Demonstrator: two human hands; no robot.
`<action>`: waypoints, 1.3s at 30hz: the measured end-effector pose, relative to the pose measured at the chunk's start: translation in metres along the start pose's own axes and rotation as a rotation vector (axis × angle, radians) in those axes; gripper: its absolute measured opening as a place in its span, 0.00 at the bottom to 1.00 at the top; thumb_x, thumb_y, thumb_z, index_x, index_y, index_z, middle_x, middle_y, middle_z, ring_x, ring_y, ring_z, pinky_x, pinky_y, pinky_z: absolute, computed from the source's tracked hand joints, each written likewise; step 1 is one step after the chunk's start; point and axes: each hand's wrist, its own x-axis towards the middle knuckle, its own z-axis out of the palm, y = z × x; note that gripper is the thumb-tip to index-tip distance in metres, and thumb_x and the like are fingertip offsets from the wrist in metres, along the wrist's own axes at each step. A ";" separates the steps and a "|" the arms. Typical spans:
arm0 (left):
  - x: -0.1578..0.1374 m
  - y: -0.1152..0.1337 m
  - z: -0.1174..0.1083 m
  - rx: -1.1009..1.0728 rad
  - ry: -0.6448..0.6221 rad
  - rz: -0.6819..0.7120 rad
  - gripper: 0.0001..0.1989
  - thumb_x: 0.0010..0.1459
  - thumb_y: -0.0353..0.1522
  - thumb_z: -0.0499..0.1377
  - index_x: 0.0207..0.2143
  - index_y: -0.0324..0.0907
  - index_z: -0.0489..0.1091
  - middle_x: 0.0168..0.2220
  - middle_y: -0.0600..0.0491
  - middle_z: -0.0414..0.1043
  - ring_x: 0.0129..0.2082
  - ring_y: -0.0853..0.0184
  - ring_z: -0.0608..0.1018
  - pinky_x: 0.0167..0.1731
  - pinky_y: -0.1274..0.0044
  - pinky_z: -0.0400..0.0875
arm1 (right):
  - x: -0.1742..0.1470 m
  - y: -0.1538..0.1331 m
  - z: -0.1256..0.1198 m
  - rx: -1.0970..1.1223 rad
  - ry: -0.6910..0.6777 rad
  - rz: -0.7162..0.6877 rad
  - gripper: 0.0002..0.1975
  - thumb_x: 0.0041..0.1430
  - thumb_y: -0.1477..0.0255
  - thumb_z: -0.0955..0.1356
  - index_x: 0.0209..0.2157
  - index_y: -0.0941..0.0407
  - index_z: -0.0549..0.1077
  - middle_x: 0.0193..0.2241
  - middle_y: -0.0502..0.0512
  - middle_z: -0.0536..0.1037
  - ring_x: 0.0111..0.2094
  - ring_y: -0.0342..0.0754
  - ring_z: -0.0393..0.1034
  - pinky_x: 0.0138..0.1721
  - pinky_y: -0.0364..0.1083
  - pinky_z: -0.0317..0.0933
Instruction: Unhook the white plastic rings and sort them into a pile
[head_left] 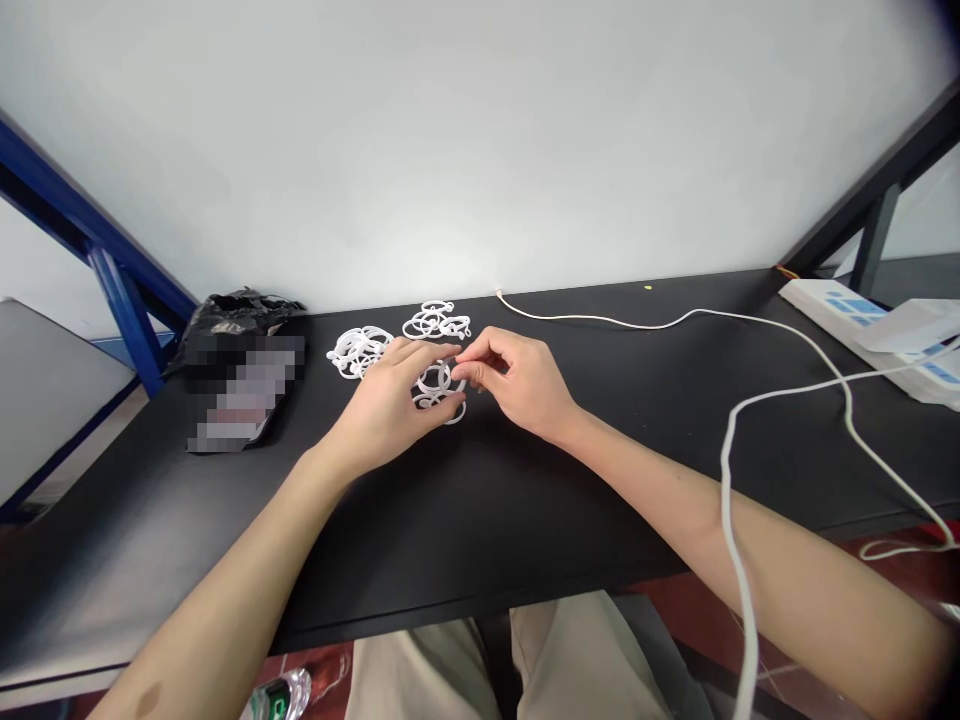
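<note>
White cable (727,480) hangs closest to the camera, crossing in front of the right forearm (660,495) and running off at the lower and right edges. Left forearm (262,545) enters from the lower left. Beige trousers (420,670) show below the front edge of the black table (480,530), with a clear bottle (279,697), green inside, to their left and reddish floor tiles (690,630) to their right.

Both hands work close together over the table, left of its middle. Right hand (461,372): thumb and forefinger closed in a pinch on the edge of a white ring (460,382). Left hand (457,378): curved, thumb and forefinger parted around thin white loops (433,378) — whether it bears on them cannot be told. One tangled white pile (354,352) lies just beyond the left hand; another white heap (435,322) sits farther back, near the wall.

Far left, a flat item (244,400), pixelated and unidentifiable, lies before a crumpled black bag (244,312) — both near a blue metal frame (127,300). At right rests a white object with blue patches (862,320). A thinner white cord (630,325) trails across the rear of the table. Behind everything stands a pale wall (480,150).
</note>
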 end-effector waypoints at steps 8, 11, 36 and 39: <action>0.003 -0.006 -0.001 0.116 0.037 -0.069 0.17 0.59 0.35 0.58 0.51 0.44 0.70 0.45 0.51 0.75 0.45 0.59 0.72 0.46 0.68 0.69 | 0.002 0.020 -0.001 -0.141 -0.074 0.063 0.17 0.62 0.58 0.67 0.48 0.54 0.70 0.38 0.53 0.77 0.35 0.45 0.73 0.39 0.47 0.68; 0.002 -0.020 -0.002 0.305 0.101 -0.206 0.19 0.60 0.38 0.56 0.51 0.39 0.70 0.46 0.46 0.75 0.48 0.53 0.71 0.50 0.64 0.67 | 0.007 0.033 -0.001 -0.471 -0.110 0.117 0.22 0.64 0.62 0.66 0.55 0.56 0.67 0.50 0.61 0.71 0.45 0.52 0.72 0.48 0.53 0.67; 0.001 -0.012 0.009 0.216 0.053 -0.002 0.22 0.62 0.38 0.58 0.57 0.42 0.64 0.50 0.47 0.72 0.49 0.56 0.69 0.52 0.62 0.65 | -0.002 0.002 0.005 0.021 0.071 0.252 0.13 0.62 0.60 0.67 0.37 0.56 0.76 0.28 0.49 0.78 0.21 0.39 0.68 0.27 0.41 0.65; 0.001 -0.008 0.010 0.195 0.057 -0.022 0.22 0.62 0.38 0.58 0.57 0.42 0.63 0.49 0.47 0.73 0.49 0.56 0.70 0.51 0.63 0.65 | -0.002 -0.003 0.005 0.124 0.077 0.309 0.15 0.61 0.58 0.67 0.34 0.56 0.76 0.26 0.49 0.76 0.20 0.38 0.67 0.25 0.40 0.64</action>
